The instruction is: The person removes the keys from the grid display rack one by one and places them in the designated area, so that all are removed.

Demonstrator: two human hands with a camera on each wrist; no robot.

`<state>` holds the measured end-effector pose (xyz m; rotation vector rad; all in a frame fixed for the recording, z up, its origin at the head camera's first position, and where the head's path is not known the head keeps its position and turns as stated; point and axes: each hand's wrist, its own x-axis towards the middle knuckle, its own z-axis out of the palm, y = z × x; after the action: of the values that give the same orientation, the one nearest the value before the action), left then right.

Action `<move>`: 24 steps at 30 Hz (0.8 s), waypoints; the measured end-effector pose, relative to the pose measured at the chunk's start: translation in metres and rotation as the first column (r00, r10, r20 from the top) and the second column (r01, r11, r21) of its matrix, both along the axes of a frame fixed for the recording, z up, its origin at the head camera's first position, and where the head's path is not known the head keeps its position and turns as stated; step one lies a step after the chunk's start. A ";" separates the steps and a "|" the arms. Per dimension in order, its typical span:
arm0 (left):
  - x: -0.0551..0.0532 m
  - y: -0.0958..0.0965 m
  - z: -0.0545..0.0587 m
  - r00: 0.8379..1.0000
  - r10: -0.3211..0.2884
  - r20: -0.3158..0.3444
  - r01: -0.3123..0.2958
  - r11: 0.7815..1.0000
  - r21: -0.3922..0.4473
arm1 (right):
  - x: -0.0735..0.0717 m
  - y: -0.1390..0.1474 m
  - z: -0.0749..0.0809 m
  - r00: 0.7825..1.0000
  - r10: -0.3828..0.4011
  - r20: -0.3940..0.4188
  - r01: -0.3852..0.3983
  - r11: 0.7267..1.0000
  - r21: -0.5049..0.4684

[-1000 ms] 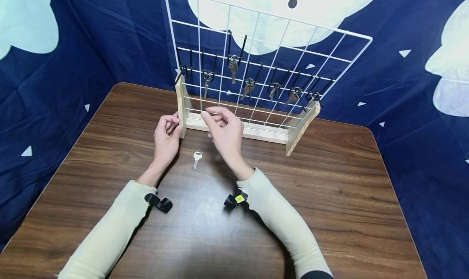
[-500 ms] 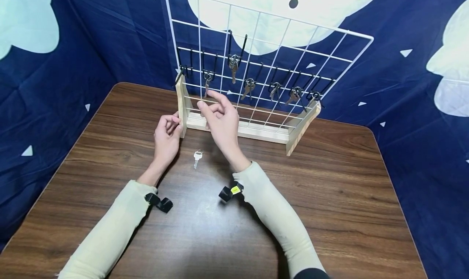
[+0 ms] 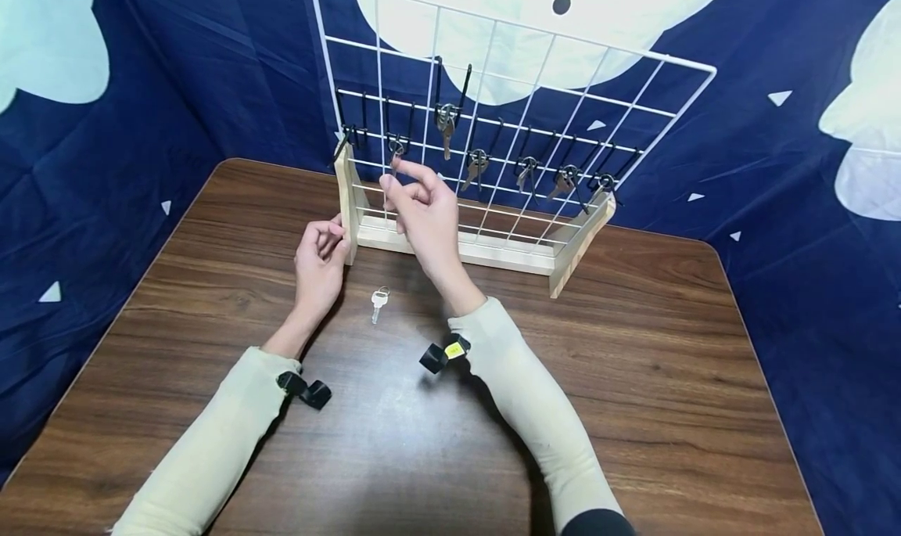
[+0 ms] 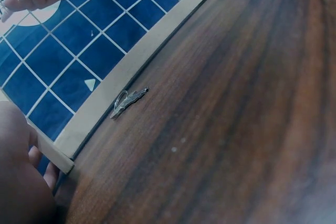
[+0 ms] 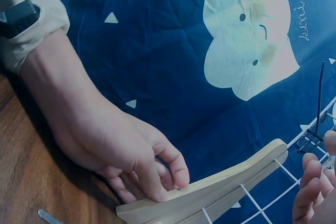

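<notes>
My left hand [image 3: 320,262] grips the left wooden side [image 3: 345,199] of the white wire rack [image 3: 524,133] at its foot. In the right wrist view, that hand's thumb and fingers lie on either side of the wood. My right hand [image 3: 429,211] is raised before the rack's left part, at a hanging key [image 3: 396,149]. Its index fingertip overlaps the key's lower part, and the thumb stands a little apart below. A loose key with a ring [image 3: 379,304] lies on the table between the hands. The right fingertips are mostly cut off in the wrist views.
Several more keys, such as the raised key [image 3: 446,129] and the middle key [image 3: 476,167], hang from black hooks on the rack. A wooden base bar [image 3: 507,256] joins its sides. Everything stands on a brown table [image 3: 633,364] before a dark blue curtain [image 3: 169,82].
My right hand has risen from low in front of the rack to the left hanging key, its thumb and index finger parting. My left hand stays on the wooden side; the loose key has not moved.
</notes>
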<state>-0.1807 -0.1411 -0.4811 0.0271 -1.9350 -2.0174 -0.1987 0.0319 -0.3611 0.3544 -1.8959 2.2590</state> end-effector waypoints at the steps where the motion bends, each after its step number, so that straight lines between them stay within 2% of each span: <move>1: 0.000 0.000 0.000 1.000 0.001 -0.001 -0.001 1.000 0.002 | 0.000 -0.001 0.001 1.000 0.001 0.006 -0.001 1.000 -0.003; 7: 0.001 -0.001 0.000 1.000 0.004 -0.005 -0.004 1.000 -0.001 | 0.002 -0.005 0.001 0.999 -0.012 0.034 0.013 0.999 -0.040; 14: 0.001 0.001 0.001 1.000 0.001 -0.005 -0.001 1.000 -0.006 | 0.006 -0.005 0.001 0.999 -0.044 0.010 0.044 0.996 -0.077; 24: 0.001 0.001 0.002 1.000 0.007 0.003 -0.007 1.000 0.004 | 0.016 -0.007 0.009 1.000 -0.018 -0.011 0.017 0.997 -0.074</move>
<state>-0.1793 -0.1403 -0.4786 0.0376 -1.9301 -2.0178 -0.1822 0.0253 -0.3520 0.3390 -1.7969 2.3032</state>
